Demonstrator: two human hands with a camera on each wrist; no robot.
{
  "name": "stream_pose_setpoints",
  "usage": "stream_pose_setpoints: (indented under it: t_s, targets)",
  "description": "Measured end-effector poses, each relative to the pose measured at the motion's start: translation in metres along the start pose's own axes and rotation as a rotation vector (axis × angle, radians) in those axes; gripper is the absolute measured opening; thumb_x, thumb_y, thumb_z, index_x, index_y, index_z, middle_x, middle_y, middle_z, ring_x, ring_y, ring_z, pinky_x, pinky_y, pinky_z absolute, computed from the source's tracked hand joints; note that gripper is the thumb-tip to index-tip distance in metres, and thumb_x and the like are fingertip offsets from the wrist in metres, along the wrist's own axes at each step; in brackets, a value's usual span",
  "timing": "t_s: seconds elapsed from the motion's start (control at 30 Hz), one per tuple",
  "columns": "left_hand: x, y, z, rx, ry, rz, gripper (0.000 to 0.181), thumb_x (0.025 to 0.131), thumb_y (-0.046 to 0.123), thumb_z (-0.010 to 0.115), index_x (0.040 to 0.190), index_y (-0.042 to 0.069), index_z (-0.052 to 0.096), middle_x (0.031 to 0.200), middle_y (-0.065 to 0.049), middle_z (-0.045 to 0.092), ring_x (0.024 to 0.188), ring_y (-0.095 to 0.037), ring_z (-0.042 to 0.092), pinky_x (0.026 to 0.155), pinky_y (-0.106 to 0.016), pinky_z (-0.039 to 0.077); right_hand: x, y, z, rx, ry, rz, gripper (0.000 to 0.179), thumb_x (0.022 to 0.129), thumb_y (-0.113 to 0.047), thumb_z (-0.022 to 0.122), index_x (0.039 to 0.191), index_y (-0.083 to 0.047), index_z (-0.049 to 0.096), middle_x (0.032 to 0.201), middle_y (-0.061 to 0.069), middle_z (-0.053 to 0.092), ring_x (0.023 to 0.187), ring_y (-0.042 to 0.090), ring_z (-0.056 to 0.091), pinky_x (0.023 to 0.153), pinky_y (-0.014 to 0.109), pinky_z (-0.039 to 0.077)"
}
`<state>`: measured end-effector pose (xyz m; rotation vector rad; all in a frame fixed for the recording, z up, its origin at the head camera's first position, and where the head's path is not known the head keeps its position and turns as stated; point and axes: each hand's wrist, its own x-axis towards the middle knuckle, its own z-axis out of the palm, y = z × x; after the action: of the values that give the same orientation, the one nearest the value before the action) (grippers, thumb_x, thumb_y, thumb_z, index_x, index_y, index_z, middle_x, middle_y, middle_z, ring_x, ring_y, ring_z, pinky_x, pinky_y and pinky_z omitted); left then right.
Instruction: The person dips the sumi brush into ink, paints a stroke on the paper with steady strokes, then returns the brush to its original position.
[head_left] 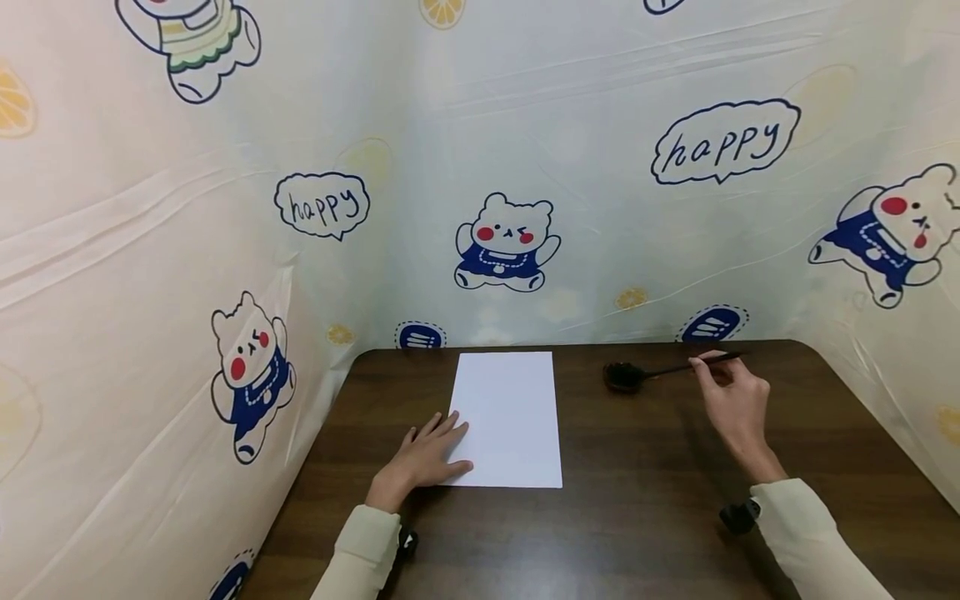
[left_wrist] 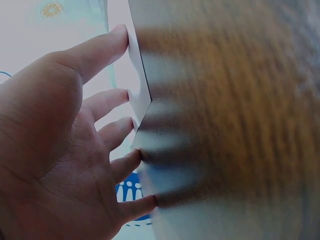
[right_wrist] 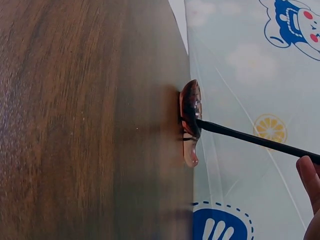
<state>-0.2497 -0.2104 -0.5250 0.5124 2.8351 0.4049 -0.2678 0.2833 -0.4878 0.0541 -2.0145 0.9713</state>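
My left hand point(head_left: 431, 454) rests with spread fingers on the lower left part of a white sheet of paper point(head_left: 510, 417). In the left wrist view, the hand point(left_wrist: 65, 135) has its fingertips near the paper's edge point(left_wrist: 136, 75). Thumb and fingers of my right hand point(head_left: 738, 404) pinch a slim black brush point(head_left: 671, 369) by its far end. The brush's thicker tip meets a small, dark, glossy dish point(head_left: 621, 377). Seen from the right wrist, the dish point(right_wrist: 191, 105) has a translucent pinkish tab, and the brush point(right_wrist: 250, 136) slants into it; its very tip is hidden.
Dark wood-grained table point(head_left: 630, 517) lies under everything, with rounded far corners. A pale printed curtain point(head_left: 600, 208) with bears, oranges and lettering hangs behind it and along the sides. Black wrist devices point(head_left: 740, 517) sit below both hands.
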Motion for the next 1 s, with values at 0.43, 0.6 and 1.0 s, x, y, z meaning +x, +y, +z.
stream_pose_setpoints:
  t_s: [0.43, 0.6, 1.0]
  targets:
    - [0.000, -0.001, 0.001, 0.000, 0.008, 0.001, 0.074, 0.091, 0.057, 0.057, 0.154, 0.026, 0.034, 0.165, -0.002, 0.020, 0.153, -0.035, 0.012, 0.114, -0.072, 0.010, 0.001, -0.001, -0.007, -0.010, -0.008, 0.008, 0.013, 0.087, -0.015, 0.075, 0.094, -0.005, 0.073, 0.081, 0.014, 0.074, 0.072, -0.030, 0.049, 0.067, -0.004, 0.037]
    - [0.001, -0.001, 0.001, 0.005, 0.007, -0.002, 0.074, 0.091, 0.058, 0.057, 0.154, 0.026, 0.034, 0.165, -0.003, 0.020, 0.153, -0.035, 0.012, 0.114, -0.071, 0.010, 0.001, -0.003, -0.010, -0.002, -0.011, 0.008, 0.013, 0.086, -0.014, 0.075, 0.094, -0.004, 0.073, 0.081, 0.014, 0.074, 0.073, -0.030, 0.050, 0.067, -0.004, 0.037]
    - [-0.001, -0.001, -0.001, -0.020, 0.008, 0.008, 0.074, 0.091, 0.056, 0.058, 0.154, 0.025, 0.034, 0.165, -0.003, 0.020, 0.153, -0.035, 0.012, 0.114, -0.072, 0.009, 0.002, -0.003, -0.012, 0.018, -0.016, -0.007, 0.012, 0.086, -0.013, 0.075, 0.094, -0.004, 0.073, 0.081, 0.014, 0.075, 0.072, -0.028, 0.052, 0.067, -0.004, 0.039]
